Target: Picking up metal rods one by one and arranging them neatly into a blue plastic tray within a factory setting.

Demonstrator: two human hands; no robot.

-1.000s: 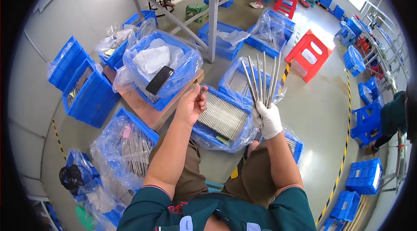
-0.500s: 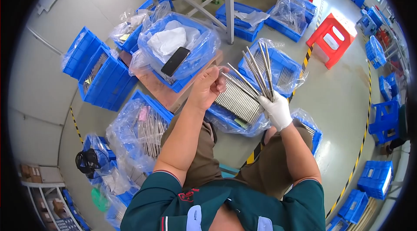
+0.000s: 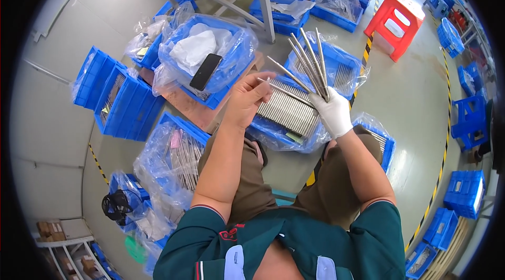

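Observation:
My right hand (image 3: 332, 114), in a white glove, is closed around several slender metal rods (image 3: 317, 64) that fan upward from its fingers. One lower metal rod (image 3: 288, 91) slants left from this bunch to my bare left hand (image 3: 246, 102). The left thumb and forefinger are pinched at that rod's end; the exact contact is partly hidden. Below both hands lies a plastic-lined blue crate (image 3: 310, 145) holding a row of similar rods (image 3: 286, 114). Behind the bunch stands another blue crate (image 3: 351, 69) of rods.
A black phone (image 3: 205, 72) rests on a lined crate (image 3: 171, 48) at the left. Loose rods fill a crate (image 3: 202, 135) by my left knee. Stacked blue crates (image 3: 129, 103) stand farther left. A red stool (image 3: 397, 25) is at the far right, beyond a table leg (image 3: 264, 6).
The rods in my right hand have tilted a little left. My left fingers have turned and closed at the lower rod's end. The whole view has shifted slightly.

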